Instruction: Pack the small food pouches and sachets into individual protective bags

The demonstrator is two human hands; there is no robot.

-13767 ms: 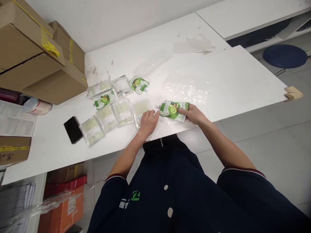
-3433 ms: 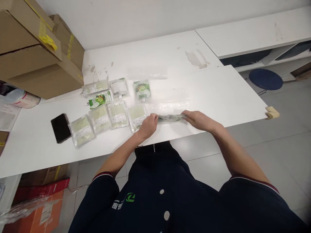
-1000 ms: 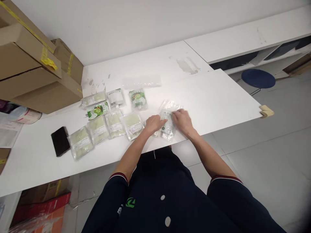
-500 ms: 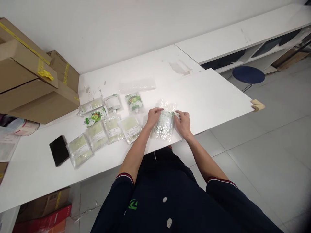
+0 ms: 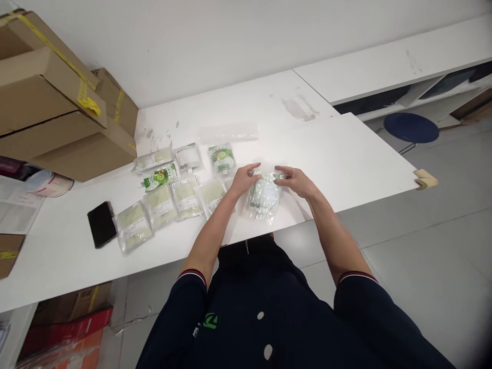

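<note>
A clear plastic bag (image 5: 264, 211) with a white and green pouch (image 5: 265, 192) inside lies near the table's front edge. At its left upper side, my left hand (image 5: 245, 179) grips the film between thumb and fingers. My right hand (image 5: 298, 181) holds the opposite upper side the same way, its fingers partly over the pouch. Left of my hands lies a row of bagged pale green packets (image 5: 186, 197), one partly behind my left forearm. Behind them are a spouted pouch with a fruit picture (image 5: 222, 158), a whitish pouch (image 5: 187, 157) and a green printed pouch (image 5: 159, 177).
A black phone (image 5: 102, 224) lies left of the packets. Cardboard boxes (image 5: 69, 123) are stacked at the left, with a round tub (image 5: 49, 183) below. A flat clear plastic sleeve (image 5: 228, 132) lies farther back. A blue stool (image 5: 411, 127) stands beyond the table's right side.
My view has shifted, so the table's contents sit farther right. My fingers have closed in over the bag's upper part, the right hand reaching farther across it.
</note>
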